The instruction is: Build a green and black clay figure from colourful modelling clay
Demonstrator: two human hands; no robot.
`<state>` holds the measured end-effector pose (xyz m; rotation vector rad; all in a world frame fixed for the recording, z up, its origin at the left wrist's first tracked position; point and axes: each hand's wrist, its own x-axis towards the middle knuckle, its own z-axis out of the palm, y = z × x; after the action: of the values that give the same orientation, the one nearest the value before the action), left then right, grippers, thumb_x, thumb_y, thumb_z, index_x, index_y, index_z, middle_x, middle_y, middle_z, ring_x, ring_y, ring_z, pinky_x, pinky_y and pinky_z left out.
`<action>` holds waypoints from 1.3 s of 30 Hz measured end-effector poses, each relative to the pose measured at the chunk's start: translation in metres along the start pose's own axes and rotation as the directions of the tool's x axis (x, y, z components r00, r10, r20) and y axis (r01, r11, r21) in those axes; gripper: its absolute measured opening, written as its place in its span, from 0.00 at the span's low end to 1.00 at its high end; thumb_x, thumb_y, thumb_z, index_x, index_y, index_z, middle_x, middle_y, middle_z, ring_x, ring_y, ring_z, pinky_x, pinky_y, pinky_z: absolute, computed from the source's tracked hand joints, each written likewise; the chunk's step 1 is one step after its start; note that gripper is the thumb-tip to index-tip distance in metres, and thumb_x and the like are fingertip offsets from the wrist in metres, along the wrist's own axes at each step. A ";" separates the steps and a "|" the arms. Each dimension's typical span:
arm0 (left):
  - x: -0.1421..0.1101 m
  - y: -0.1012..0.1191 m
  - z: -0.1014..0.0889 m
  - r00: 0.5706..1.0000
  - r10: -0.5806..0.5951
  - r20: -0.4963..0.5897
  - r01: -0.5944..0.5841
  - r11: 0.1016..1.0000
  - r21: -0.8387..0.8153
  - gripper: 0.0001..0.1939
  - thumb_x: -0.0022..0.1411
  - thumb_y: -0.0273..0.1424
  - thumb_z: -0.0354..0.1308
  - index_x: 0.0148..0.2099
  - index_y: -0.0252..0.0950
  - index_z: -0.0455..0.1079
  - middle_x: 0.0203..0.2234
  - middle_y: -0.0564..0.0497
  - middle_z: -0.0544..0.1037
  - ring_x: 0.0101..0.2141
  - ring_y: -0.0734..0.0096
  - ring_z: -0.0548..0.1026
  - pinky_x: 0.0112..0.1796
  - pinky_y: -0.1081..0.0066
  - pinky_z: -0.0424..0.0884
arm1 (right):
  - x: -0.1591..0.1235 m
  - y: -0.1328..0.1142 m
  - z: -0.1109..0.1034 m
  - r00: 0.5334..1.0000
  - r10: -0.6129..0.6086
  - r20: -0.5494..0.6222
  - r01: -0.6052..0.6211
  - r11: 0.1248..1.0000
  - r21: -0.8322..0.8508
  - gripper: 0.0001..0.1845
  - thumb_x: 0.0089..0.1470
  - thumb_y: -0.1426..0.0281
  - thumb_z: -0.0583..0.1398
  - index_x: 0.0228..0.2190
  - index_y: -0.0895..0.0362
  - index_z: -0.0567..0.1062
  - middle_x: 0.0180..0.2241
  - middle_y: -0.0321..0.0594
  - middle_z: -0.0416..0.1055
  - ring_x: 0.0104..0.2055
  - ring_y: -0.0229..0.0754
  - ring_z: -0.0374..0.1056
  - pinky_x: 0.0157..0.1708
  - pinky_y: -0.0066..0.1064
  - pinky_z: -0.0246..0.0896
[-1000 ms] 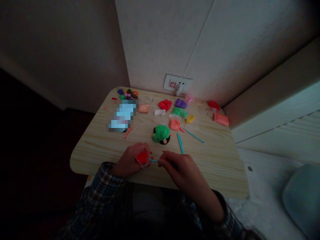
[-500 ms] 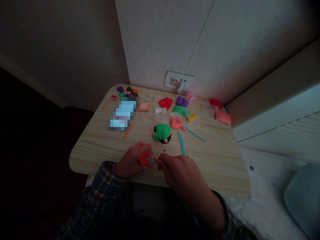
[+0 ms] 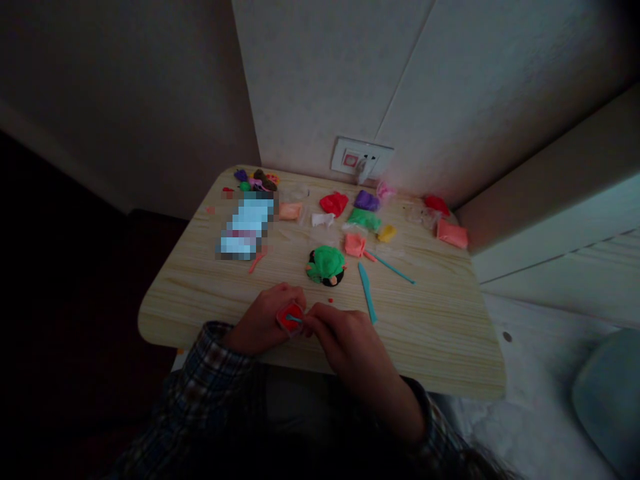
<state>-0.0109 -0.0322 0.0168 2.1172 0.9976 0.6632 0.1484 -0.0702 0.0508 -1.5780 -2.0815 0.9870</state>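
Note:
My left hand (image 3: 264,320) is closed around a small clear container (image 3: 295,331) with red clay (image 3: 286,312) inside, its opening tilted up toward me. Between the fingers of my right hand (image 3: 350,340) is a thin blue modelling tool (image 3: 294,319), its tip in the container against the red clay. Just beyond my hands sits a green clay figure (image 3: 327,262) on a black base. A tiny red bit (image 3: 331,301) lies in front of it. To the right, a blue plastic knife (image 3: 367,293) rests flat on the table.
The wooden table (image 3: 190,300) also carries a blurred-out phone (image 3: 247,227), a thin blue stick (image 3: 395,268), a pink tool (image 3: 257,261), and several clay packets, such as green (image 3: 364,219) and coral (image 3: 452,233). A wall socket (image 3: 361,160) with a plug is behind.
My right hand has moved left, closer to the container, and the blue tool's tip sits farther left in it. My left hand keeps holding the container. The view has shifted slightly.

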 end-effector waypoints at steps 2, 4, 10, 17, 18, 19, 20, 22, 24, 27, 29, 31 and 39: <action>0.000 -0.001 0.000 1.000 0.006 -0.029 -0.006 1.000 -0.021 0.08 0.54 0.30 0.54 0.26 0.37 0.58 0.21 0.56 0.66 0.27 0.73 0.66 0.28 0.74 0.60 | 0.002 0.003 0.002 1.000 -0.018 -0.009 0.019 0.993 0.119 0.12 0.57 0.73 0.53 0.25 0.57 0.72 0.24 0.37 0.73 0.27 0.38 0.68 0.27 0.26 0.53; -0.001 -0.002 0.001 0.998 0.004 -0.059 -0.005 1.000 -0.028 0.09 0.54 0.30 0.54 0.25 0.37 0.58 0.20 0.56 0.65 0.27 0.73 0.65 0.28 0.74 0.59 | 0.004 0.006 0.003 0.999 -0.039 -0.017 0.042 0.971 0.234 0.14 0.57 0.73 0.53 0.23 0.58 0.71 0.22 0.35 0.71 0.25 0.35 0.65 0.27 0.25 0.52; -0.001 -0.003 0.002 0.997 -0.020 -0.068 0.020 1.000 -0.008 0.08 0.53 0.29 0.54 0.25 0.37 0.58 0.19 0.57 0.64 0.26 0.74 0.65 0.27 0.75 0.59 | 0.007 0.014 0.008 0.999 -0.034 -0.015 0.037 0.891 0.453 0.15 0.56 0.71 0.52 0.20 0.58 0.69 0.17 0.29 0.60 0.21 0.32 0.56 0.24 0.24 0.47; 0.001 0.004 -0.001 0.996 -0.031 -0.085 0.031 0.999 -0.010 0.06 0.52 0.29 0.52 0.25 0.37 0.58 0.20 0.56 0.65 0.26 0.73 0.65 0.26 0.74 0.59 | 0.006 0.021 0.013 1.000 0.026 0.010 -0.025 0.706 0.708 0.15 0.55 0.64 0.52 0.20 0.57 0.66 0.17 0.29 0.53 0.20 0.32 0.49 0.21 0.25 0.43; 0.001 0.005 -0.001 0.995 -0.040 -0.088 0.041 0.999 0.002 0.06 0.53 0.29 0.52 0.25 0.37 0.59 0.19 0.56 0.65 0.26 0.73 0.65 0.26 0.74 0.59 | 0.005 0.021 0.011 0.999 0.032 -0.011 -0.014 0.687 0.726 0.15 0.55 0.64 0.52 0.20 0.57 0.66 0.17 0.29 0.52 0.20 0.32 0.49 0.20 0.25 0.42; 0.001 0.005 -0.001 0.995 -0.053 -0.090 0.055 0.998 0.016 0.06 0.54 0.30 0.52 0.26 0.37 0.59 0.19 0.56 0.64 0.26 0.73 0.65 0.26 0.74 0.59 | 0.005 0.021 0.008 0.999 0.038 -0.031 -0.003 0.690 0.724 0.16 0.55 0.63 0.52 0.20 0.57 0.66 0.17 0.29 0.52 0.20 0.32 0.49 0.20 0.25 0.42; 0.001 0.005 -0.001 0.994 -0.064 -0.094 0.067 0.997 0.027 0.06 0.54 0.30 0.52 0.26 0.37 0.59 0.19 0.56 0.64 0.26 0.73 0.65 0.26 0.74 0.59 | 0.005 0.021 0.005 0.998 0.037 -0.046 0.006 0.716 0.698 0.15 0.55 0.64 0.52 0.20 0.57 0.66 0.17 0.29 0.52 0.20 0.32 0.49 0.20 0.25 0.42; 0.001 0.004 -0.001 0.993 -0.070 -0.100 0.073 0.997 0.024 0.06 0.53 0.29 0.53 0.26 0.37 0.59 0.19 0.57 0.64 0.26 0.73 0.65 0.26 0.74 0.59 | 0.004 0.019 -0.002 0.998 0.011 -0.057 0.025 0.812 0.583 0.15 0.56 0.65 0.52 0.21 0.57 0.68 0.17 0.30 0.55 0.20 0.33 0.51 0.21 0.25 0.44; 0.000 0.001 0.000 0.993 -0.075 -0.094 0.076 0.997 0.009 0.05 0.51 0.27 0.53 0.26 0.37 0.58 0.19 0.57 0.64 0.26 0.73 0.65 0.26 0.74 0.59 | 0.003 0.017 -0.006 0.998 -0.029 -0.055 0.050 0.903 0.426 0.14 0.56 0.67 0.53 0.21 0.57 0.69 0.18 0.31 0.60 0.22 0.33 0.56 0.23 0.25 0.47; -0.001 -0.002 0.001 0.994 -0.065 -0.085 0.066 0.998 0.006 0.06 0.50 0.25 0.54 0.26 0.37 0.58 0.20 0.58 0.65 0.26 0.74 0.65 0.26 0.75 0.60 | 0.001 0.012 -0.005 0.997 -0.045 -0.056 0.057 0.971 0.231 0.12 0.56 0.69 0.53 0.23 0.57 0.70 0.21 0.34 0.67 0.24 0.35 0.63 0.27 0.25 0.52; -0.001 -0.004 0.002 0.995 -0.038 -0.087 0.039 0.999 0.007 0.08 0.51 0.26 0.56 0.26 0.37 0.58 0.20 0.58 0.65 0.26 0.74 0.66 0.26 0.75 0.60 | 0.000 0.010 -0.003 0.997 -0.042 -0.063 0.050 0.988 0.147 0.12 0.57 0.69 0.52 0.25 0.57 0.71 0.23 0.36 0.70 0.25 0.37 0.65 0.27 0.26 0.53; -0.001 -0.003 0.001 0.995 -0.030 -0.093 0.030 1.000 0.006 0.09 0.51 0.27 0.57 0.26 0.36 0.58 0.20 0.57 0.65 0.27 0.74 0.66 0.27 0.75 0.59 | -0.001 0.009 -0.001 0.996 -0.062 -0.065 0.068 0.993 0.101 0.13 0.58 0.68 0.51 0.27 0.57 0.71 0.23 0.37 0.71 0.25 0.37 0.66 0.27 0.26 0.54; 0.000 0.001 0.000 0.994 -0.070 -0.080 0.070 0.998 -0.006 0.07 0.53 0.28 0.54 0.26 0.37 0.58 0.20 0.57 0.64 0.27 0.73 0.65 0.26 0.74 0.59 | -0.004 0.007 -0.005 0.939 -0.234 -0.251 0.264 0.960 0.094 0.07 0.58 0.70 0.52 0.31 0.56 0.69 0.27 0.37 0.67 0.28 0.36 0.63 0.27 0.25 0.57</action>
<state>-0.0105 -0.0326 0.0179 2.0568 1.1092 0.7194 0.1579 -0.0710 0.0502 -1.2623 -1.9523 0.7817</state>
